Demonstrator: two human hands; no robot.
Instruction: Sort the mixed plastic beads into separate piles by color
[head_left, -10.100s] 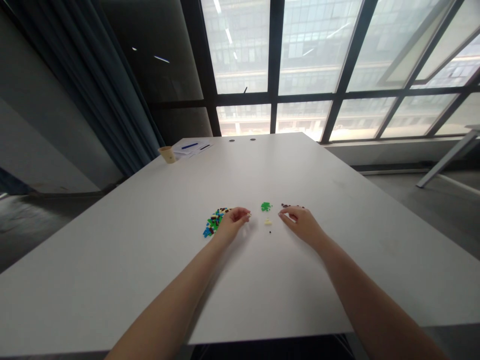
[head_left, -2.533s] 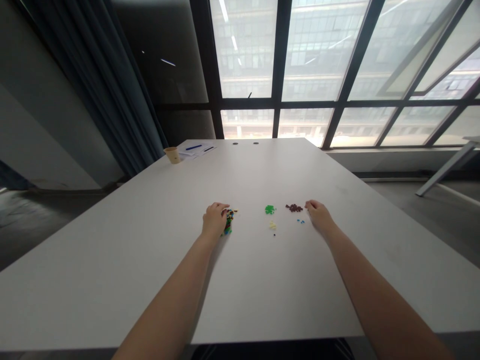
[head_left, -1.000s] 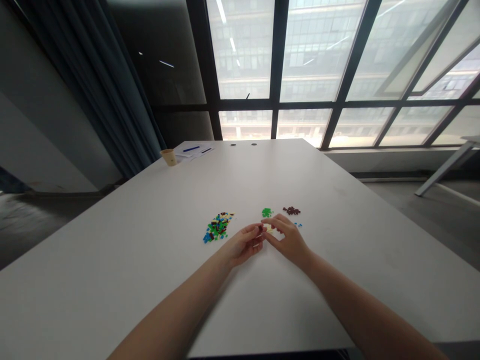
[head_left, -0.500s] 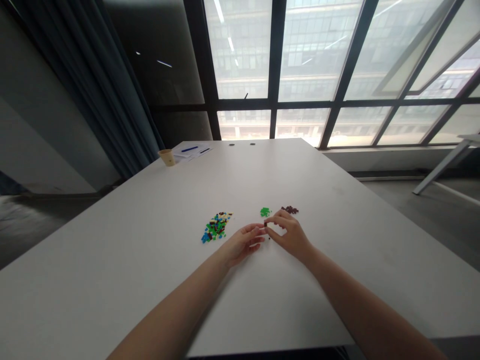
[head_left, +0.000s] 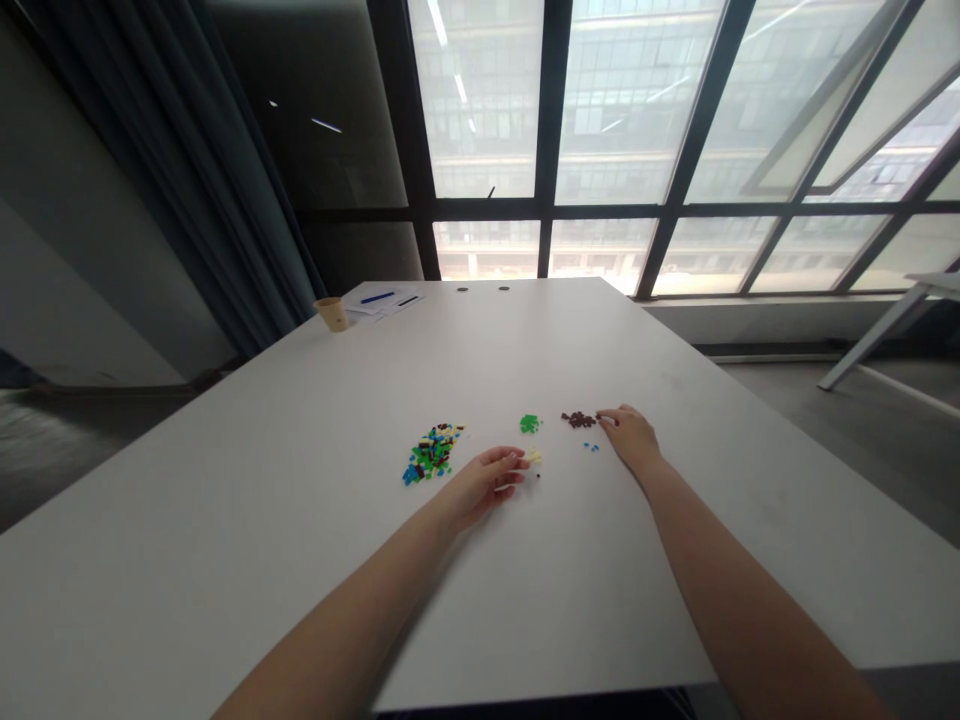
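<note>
My right hand (head_left: 630, 437) is at the right end of a small pile of dark brown toy bricks (head_left: 579, 420). Its thumb and fingertips close on a small brown brick (head_left: 598, 416). Loosely curled, with the fingers apart, my left hand (head_left: 489, 487) rests on the table, and nothing shows in it. Just beyond its fingertips lie pale yellow bricks (head_left: 534, 456), partly hidden, and one tiny dark piece (head_left: 538, 476). A green brick pile (head_left: 529, 424) sits between the hands, farther back. A few blue bricks (head_left: 591, 447) lie left of my right wrist.
Left of my left hand is a larger mixed pile of coloured bricks (head_left: 433, 452) on the white table (head_left: 480, 360). At the far left edge stand a paper cup (head_left: 332, 314) and papers with a blue pen (head_left: 377, 298). Windows rise behind the table.
My right hand has moved right and away from my left hand to the brown pile, uncovering the blue and pale yellow bricks. My left hand has barely moved.
</note>
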